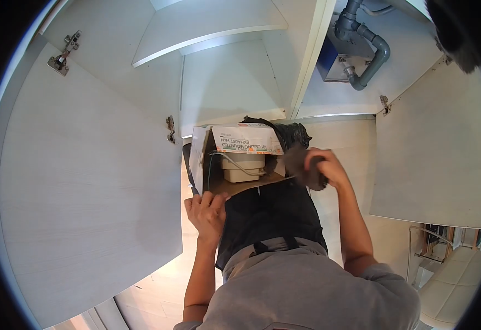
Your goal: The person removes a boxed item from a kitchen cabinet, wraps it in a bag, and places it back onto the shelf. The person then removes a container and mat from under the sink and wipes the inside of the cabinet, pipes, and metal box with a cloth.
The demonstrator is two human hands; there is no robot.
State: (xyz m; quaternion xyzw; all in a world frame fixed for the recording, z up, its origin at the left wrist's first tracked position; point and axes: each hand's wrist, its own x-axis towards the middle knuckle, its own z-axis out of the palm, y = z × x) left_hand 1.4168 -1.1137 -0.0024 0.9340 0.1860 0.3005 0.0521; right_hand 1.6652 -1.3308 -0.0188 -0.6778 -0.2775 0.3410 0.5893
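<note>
An opened cardboard box rests at my lap, its printed label, "ceiling mounted exhaust fan", upside down to me. Inside it sits a cream plastic appliance with a grey cord running across its front. My left hand has its fingers curled over the box's near left edge. At the box's right side, my right hand grips a dark grey-brown cloth, which is smeared by motion. Whether the cloth touches the box, I cannot tell.
A white cabinet with a shelf stands ahead, its left door and right door swung wide on both sides. Grey drain pipes and a metal box occupy the right compartment. A black plastic bag lies behind the cardboard box.
</note>
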